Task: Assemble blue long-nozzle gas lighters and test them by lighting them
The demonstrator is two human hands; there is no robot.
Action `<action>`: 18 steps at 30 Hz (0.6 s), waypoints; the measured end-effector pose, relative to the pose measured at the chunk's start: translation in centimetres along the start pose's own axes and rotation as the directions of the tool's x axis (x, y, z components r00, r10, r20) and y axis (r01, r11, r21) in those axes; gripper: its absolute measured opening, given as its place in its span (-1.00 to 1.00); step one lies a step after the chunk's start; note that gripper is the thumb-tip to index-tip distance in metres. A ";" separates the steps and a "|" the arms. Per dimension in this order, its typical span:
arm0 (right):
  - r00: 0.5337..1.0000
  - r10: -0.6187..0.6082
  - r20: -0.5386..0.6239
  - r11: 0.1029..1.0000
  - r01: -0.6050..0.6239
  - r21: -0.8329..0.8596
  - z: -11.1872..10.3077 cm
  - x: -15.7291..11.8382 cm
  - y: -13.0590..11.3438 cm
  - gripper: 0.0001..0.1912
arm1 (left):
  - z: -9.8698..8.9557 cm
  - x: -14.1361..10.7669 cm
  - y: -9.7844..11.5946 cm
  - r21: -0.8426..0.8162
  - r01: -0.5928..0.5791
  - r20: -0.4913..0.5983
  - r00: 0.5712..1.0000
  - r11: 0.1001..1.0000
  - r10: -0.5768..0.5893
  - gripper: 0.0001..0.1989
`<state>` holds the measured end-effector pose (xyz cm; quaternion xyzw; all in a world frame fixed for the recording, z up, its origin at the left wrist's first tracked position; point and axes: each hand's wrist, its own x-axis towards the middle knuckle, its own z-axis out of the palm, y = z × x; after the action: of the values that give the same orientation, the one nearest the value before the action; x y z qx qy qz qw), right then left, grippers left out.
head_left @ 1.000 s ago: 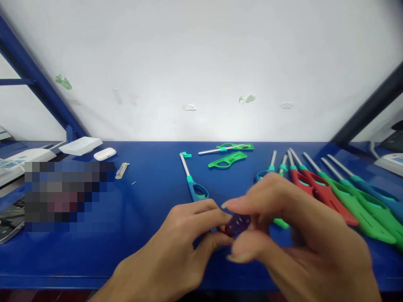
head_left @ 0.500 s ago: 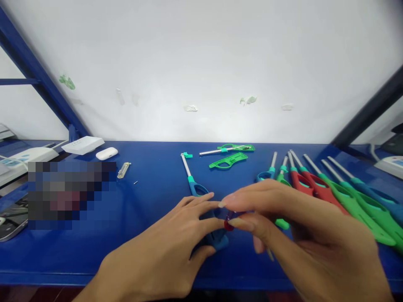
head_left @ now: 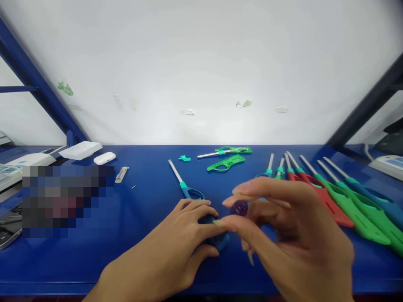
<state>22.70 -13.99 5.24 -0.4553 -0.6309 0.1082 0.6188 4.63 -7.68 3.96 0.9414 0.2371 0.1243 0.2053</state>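
Observation:
A blue lighter [head_left: 192, 193] lies on the blue table, its metal tube pointing up and left. My left hand [head_left: 179, 239] is wrapped over its handle and hides most of it. Just right of there, my right hand [head_left: 283, 235] pinches a small dark purple knob [head_left: 239, 208] between thumb and forefinger. A thin pale stick shows below the fingers of my right hand; what it belongs to is unclear. Beyond the hands lie an open green lighter half [head_left: 226, 163], another green half with a metal tube [head_left: 220, 153], and a small teal piece [head_left: 184, 158].
Several red, green and blue lighters [head_left: 341, 201] fan out at the right. On the left are a white case [head_left: 105, 158], a white box [head_left: 81, 150], a small clear part [head_left: 121, 174], a tiny pin [head_left: 133, 186] and a blurred-out area. A white wall stands behind.
The blue lighter's tube has swung left, away from the teal piece. My right hand has turned and drawn back slightly, so the purple knob shows more; the red part seen before is out of sight.

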 end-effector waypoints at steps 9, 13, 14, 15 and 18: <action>0.932 -0.039 0.359 0.971 0.121 -0.208 -3.4 1.2 -0.1 -0.49 | 0.5 0.6 0.2 0.020 0.024 -0.003 1.000 1.000 -0.024 -0.73; 0.973 -0.013 0.231 0.971 0.067 -0.228 -2.6 1.3 -0.7 -0.87 | 0.4 0.8 0.3 -0.006 0.021 -0.034 0.999 1.000 -0.022 -0.72; 0.981 0.010 0.196 0.977 0.032 -0.212 -2.2 1.2 -0.8 -0.83 | 0.4 0.8 0.3 -0.016 0.022 -0.047 0.999 1.000 -0.022 -0.76; 0.986 0.023 0.165 0.981 0.009 -0.192 -1.8 1.1 -0.8 -0.77 | 0.4 0.9 0.3 -0.023 0.027 -0.057 0.998 0.999 -0.028 -0.80; 0.993 0.022 0.120 0.988 -0.004 -0.154 -0.7 0.7 -0.6 -0.81 | 0.4 1.1 0.4 -0.041 0.040 -0.061 0.997 0.998 -0.042 -0.84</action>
<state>23.20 -14.10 6.26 -0.4982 -0.6709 0.0909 0.5417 5.85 -7.56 3.90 0.9278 0.2601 0.1537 0.2190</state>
